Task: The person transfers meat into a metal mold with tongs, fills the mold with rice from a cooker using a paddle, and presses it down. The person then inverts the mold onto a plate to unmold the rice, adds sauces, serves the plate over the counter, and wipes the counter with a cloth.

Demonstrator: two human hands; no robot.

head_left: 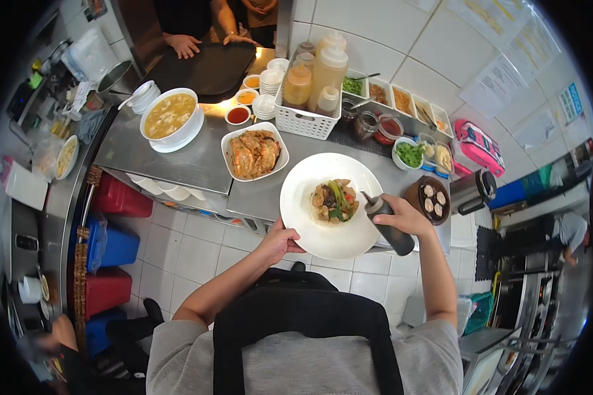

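Note:
My left hand grips the lower left rim of a wide white plate. In the plate's hollow sits a cooked dish with green stalks, leaves and brown pieces. My right hand is wrapped round a dark squeeze bottle, tilted with its nozzle over the plate's right side. Whether anything flows from the nozzle cannot be made out. Beyond the plate, to the left, a square white bowl of fried food rests on the steel counter.
A soup bowl stands at the left, a basket of bottles behind. Garnish trays line the wall. A bowl of green leaves and a steamer stand right. Another person's hands are across the counter.

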